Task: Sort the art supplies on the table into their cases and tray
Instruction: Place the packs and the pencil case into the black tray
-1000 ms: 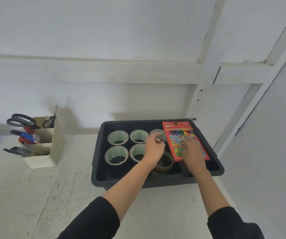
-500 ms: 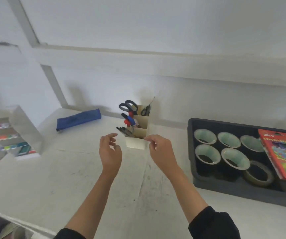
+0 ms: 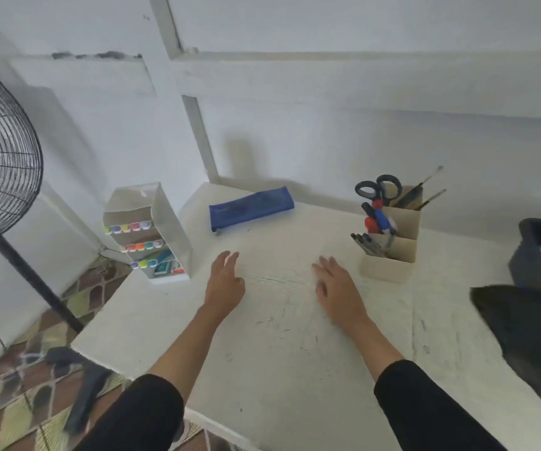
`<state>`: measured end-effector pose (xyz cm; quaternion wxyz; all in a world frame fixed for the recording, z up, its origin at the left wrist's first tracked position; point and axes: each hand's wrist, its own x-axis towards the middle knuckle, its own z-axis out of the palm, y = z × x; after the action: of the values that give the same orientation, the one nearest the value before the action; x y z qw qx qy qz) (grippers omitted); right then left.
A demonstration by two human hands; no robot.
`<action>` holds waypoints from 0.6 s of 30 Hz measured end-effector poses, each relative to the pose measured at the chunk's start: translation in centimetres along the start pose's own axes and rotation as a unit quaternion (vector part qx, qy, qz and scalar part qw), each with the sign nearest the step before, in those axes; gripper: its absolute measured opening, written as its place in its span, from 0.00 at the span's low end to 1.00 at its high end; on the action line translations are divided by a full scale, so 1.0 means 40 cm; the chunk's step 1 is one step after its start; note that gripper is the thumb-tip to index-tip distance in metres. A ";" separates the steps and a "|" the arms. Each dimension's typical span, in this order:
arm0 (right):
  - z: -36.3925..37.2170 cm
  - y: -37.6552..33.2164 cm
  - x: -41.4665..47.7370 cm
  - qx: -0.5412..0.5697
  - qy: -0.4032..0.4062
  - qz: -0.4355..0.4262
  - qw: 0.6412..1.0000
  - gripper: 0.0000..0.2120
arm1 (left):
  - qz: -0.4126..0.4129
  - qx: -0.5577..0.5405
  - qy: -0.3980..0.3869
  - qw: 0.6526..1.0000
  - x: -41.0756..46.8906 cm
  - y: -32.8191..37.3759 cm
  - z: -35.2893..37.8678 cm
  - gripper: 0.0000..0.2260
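Note:
My left hand and my right hand hover over the middle of the white table, fingers stretched out, both holding nothing. A blue zip pencil case lies at the back of the table, beyond my left hand. A clear marker case with rows of coloured markers stands at the table's left edge. To the right of my right hand stands a beige stepped organizer with scissors, pens and brushes. The black tray with tape rolls shows partly at the right edge.
A black standing fan stands on the patterned floor to the left of the table. A dark blurred shape covers the lower right corner. White walls close the back and left.
The view has swung left, away from the black tray. Both hands have left the tray and the coloured-pencil box, moved to the table's middle and opened out flat.

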<state>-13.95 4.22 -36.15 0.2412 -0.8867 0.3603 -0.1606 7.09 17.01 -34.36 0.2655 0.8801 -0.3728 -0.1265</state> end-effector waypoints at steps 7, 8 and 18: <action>0.019 0.007 0.006 -0.036 0.026 -0.015 0.999 0.21 | 0.017 0.121 0.033 0.992 0.235 0.015 -0.023 0.34; 0.022 0.010 0.007 -0.035 0.028 -0.013 0.999 0.21 | 0.011 0.129 0.031 0.991 0.262 0.013 -0.023 0.33; 0.028 0.021 0.017 -0.030 0.039 -0.008 0.999 0.20 | 0.006 0.079 0.109 0.991 0.330 -0.010 0.016 0.18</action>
<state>-13.44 3.56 -37.45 0.1992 -0.8893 0.3671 -0.1864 16.19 7.45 -35.44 0.2352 0.9044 -0.3560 0.0014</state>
